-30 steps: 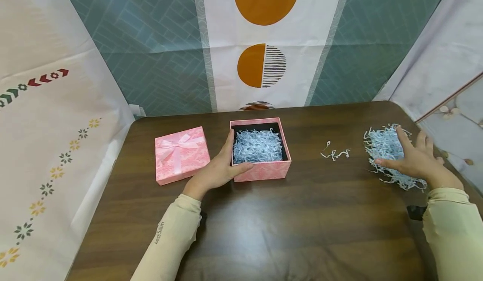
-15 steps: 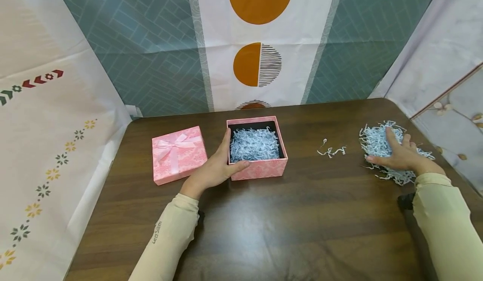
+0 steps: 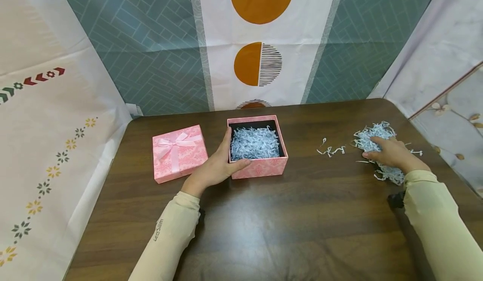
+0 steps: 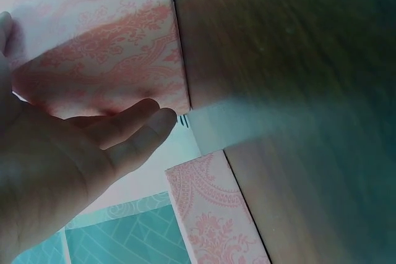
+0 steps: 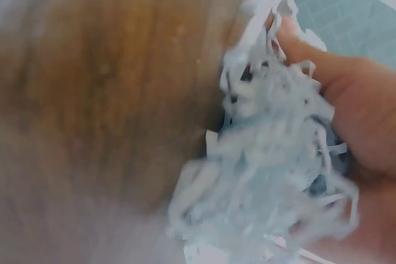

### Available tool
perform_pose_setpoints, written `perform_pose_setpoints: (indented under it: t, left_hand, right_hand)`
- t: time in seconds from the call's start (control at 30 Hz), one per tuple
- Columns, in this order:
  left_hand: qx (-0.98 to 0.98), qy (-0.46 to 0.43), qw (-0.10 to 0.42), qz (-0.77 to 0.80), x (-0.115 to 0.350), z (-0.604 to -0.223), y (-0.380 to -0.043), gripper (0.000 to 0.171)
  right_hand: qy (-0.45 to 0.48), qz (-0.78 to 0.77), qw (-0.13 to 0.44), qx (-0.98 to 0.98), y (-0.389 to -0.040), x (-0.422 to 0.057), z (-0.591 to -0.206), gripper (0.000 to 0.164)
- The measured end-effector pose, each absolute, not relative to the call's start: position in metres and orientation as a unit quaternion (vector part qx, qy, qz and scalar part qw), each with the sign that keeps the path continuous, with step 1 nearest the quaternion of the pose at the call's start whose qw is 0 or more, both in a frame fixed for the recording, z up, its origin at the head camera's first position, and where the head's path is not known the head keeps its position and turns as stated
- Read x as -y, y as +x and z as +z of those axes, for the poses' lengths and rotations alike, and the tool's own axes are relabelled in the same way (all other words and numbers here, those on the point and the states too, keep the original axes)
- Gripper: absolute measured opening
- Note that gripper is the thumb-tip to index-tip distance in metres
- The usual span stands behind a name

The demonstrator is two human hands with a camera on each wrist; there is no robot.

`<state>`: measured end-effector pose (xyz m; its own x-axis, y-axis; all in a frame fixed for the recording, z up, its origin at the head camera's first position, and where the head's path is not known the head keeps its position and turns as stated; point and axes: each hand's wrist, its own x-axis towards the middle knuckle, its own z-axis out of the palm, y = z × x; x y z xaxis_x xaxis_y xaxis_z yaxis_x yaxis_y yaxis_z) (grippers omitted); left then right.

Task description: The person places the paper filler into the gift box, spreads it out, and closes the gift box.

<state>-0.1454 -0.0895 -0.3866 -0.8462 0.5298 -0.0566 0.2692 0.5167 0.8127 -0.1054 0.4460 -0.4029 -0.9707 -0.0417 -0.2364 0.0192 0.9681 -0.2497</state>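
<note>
A pink patterned gift box (image 3: 260, 170) stands lidless on the table, with light blue shredded paper (image 3: 254, 143) inside its dark interior. My left hand (image 3: 213, 168) holds the box at its front left corner, thumb across the front, fingers along the left side. In the left wrist view, fingertips lie against the patterned box wall (image 4: 105, 60). Far to the right, my right hand (image 3: 394, 153) grips a loose heap of the same shredded paper (image 3: 367, 139). Strands bunch against the palm in the right wrist view, where the shredded paper (image 5: 266, 146) is partly blurred.
The pink box lid (image 3: 183, 151) with a ribbon bow lies left of the box, close to my left forearm. A few stray paper strands (image 3: 330, 151) lie between box and heap. Fabric hangings (image 3: 258, 65) border the brown wooden table (image 3: 302, 214).
My right hand has come down onto the heap, drawn it together and pulled it slightly left, its fingers closing in. The left hand stays at the box.
</note>
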Motion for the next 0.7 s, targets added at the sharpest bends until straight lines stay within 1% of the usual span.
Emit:
perform_pose_setpoints:
  t: [0.23, 0.3, 0.4, 0.47, 0.57, 0.7]
  left_hand:
    - [-0.865, 0.235, 0.145, 0.42, 0.09, -0.387, -0.145, 0.119]
    - [-0.864, 0.237, 0.143, 0.42, 0.09, -0.387, -0.145, 0.119]
    - [-0.864, 0.235, 0.144, 0.421, 0.091, -0.387, -0.144, 0.119]
    - [-0.865, 0.235, 0.143, 0.42, 0.09, -0.387, -0.144, 0.12]
    - [-0.867, 0.232, 0.143, 0.417, 0.089, -0.387, -0.144, 0.119]
    - [-0.868, 0.229, 0.145, 0.417, 0.089, -0.387, -0.144, 0.119]
  right_hand:
    - [-0.016, -0.11, 0.06, -0.992, -0.107, -0.444, -0.402, 0.056]
    - [-0.02, -0.111, 0.056, -0.992, -0.108, -0.445, -0.401, 0.054]
    - [-0.012, -0.122, 0.075, -0.99, -0.108, -0.445, -0.397, 0.056]
    - [-0.001, -0.138, 0.092, -0.986, -0.106, -0.446, -0.393, 0.061]
    - [0.013, -0.157, 0.094, -0.983, -0.104, -0.444, -0.384, 0.065]
    - [0.025, -0.173, 0.081, -0.981, -0.102, -0.44, -0.367, 0.068]
